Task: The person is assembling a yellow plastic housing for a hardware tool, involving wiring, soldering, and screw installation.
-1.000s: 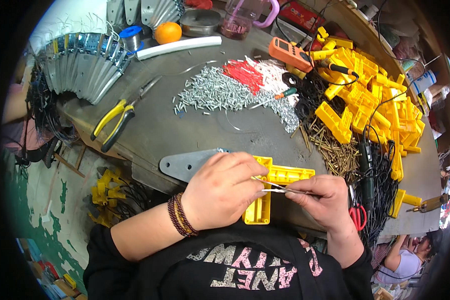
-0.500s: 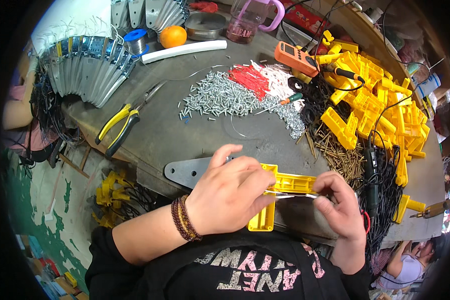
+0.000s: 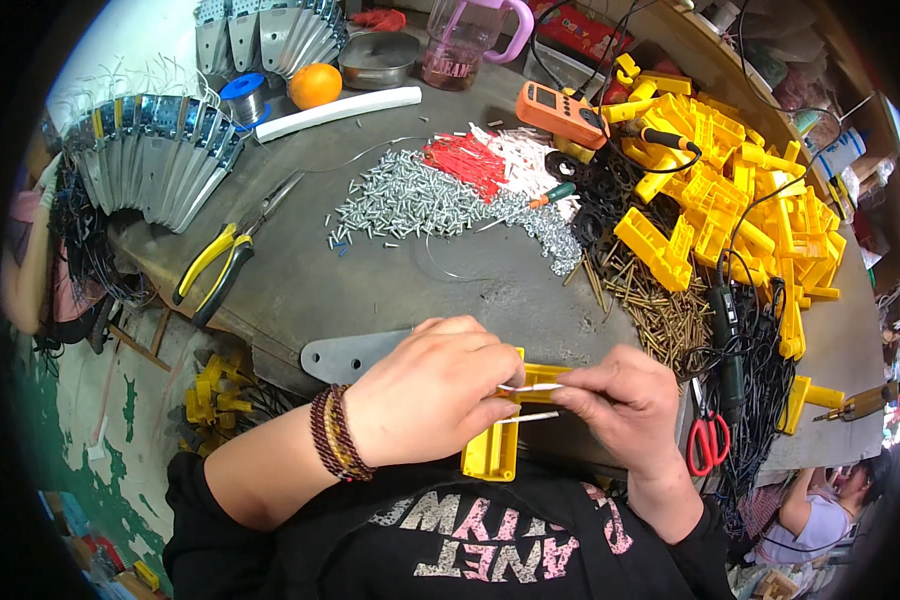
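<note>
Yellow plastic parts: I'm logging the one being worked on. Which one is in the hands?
The yellow L-shaped part at the table's near edge, under both hands; the rest lie heaped far right.

Yellow plastic housing [image 3: 492, 450]: L-shaped moulded piece, ribbed, lying flat at the near edge of the tabletop [image 3: 370, 290], largely covered by both hands. One leg points near, the other runs right. Two thin white wires [image 3: 530, 387] cross its top, roughly horizontal, one above the other, ends pinched between fingers.
</note>
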Motion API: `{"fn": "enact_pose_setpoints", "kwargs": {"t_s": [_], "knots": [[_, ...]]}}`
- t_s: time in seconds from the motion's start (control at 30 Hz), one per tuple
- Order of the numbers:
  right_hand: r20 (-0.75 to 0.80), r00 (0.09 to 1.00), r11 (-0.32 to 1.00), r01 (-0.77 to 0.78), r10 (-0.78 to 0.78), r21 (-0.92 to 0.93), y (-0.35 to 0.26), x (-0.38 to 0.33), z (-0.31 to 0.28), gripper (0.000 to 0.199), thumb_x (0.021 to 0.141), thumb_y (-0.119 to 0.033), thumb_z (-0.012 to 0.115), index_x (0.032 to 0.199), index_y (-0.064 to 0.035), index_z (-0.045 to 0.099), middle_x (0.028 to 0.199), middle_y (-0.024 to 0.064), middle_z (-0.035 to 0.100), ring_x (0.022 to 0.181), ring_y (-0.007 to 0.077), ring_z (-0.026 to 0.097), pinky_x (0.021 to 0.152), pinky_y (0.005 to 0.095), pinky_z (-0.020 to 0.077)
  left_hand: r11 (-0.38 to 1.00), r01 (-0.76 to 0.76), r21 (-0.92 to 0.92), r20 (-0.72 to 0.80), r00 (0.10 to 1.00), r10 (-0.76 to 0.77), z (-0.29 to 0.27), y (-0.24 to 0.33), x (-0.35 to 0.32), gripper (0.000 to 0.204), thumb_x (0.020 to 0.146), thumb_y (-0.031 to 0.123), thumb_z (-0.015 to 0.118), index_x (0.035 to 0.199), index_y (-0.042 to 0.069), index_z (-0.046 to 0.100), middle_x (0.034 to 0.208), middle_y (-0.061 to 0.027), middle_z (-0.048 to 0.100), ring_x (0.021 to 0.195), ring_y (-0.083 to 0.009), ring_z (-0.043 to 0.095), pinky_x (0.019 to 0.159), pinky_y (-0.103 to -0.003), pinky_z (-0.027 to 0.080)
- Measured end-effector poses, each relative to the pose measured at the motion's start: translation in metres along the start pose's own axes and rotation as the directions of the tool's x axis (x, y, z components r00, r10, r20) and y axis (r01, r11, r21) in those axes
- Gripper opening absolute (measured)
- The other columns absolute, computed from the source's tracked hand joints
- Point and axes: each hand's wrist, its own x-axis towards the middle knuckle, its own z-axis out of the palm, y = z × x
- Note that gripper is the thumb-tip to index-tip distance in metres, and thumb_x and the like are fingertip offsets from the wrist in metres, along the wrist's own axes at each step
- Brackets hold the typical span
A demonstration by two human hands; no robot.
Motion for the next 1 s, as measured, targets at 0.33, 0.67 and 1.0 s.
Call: {"fn": "enact_pose_setpoints", "kwargs": {"t_s": [0.33,0.67,1.0], "knots": [[0.334,0.937,0.983,0.042,-0.101,0.181,0.016,0.032,-0.023,0.020,0.078,-0.025,0.078,0.088,-0.0084,0.072,0.077,0.0064,0.063,0.076,0.0223,0.062,0.067,0.0334,0.0480,0.949,0.279,0.148,0.322,0.894,-0.313,-0.017,0.011,0.022,0.013,0.077,0.011,0.069,0.085,0.008,0.060,0.080,-0.0107,0.064,0.084,-0.0327,0.063,0.072,-0.042,0.049],[0.315,0.944,0.691,0.295,-0.103,-0.659,0.127,0.163,0.008,0.022,0.077,-0.015,0.071,0.099,-0.0122,0.068,0.103,0.0079,0.061,0.106,0.0258,0.059,0.091,0.0373,0.0486,0.983,0.149,0.109,-0.211,0.970,-0.123,0.036,0.013,-0.003,0.016,0.071,0.002,0.068,0.083,0.009,0.061,0.078,-0.0057,0.062,0.075,-0.0271,0.061,0.072,-0.038,0.045],[-0.026,0.968,0.755,-0.177,0.249,0.631,0.065,0.091,-0.053,0.026,0.087,-0.017,0.072,0.108,-0.0043,0.062,0.084,-0.0023,0.059,0.072,0.0046,0.053,0.061,0.0209,0.0419,0.994,-0.049,-0.102,0.127,0.990,0.062,0.025,-0.017,0.030,0.013,0.075,0.004,0.068,0.085,0.013,0.065,0.080,-0.0053,0.064,0.078,-0.0267,0.064,0.075,-0.038,0.049]]}}
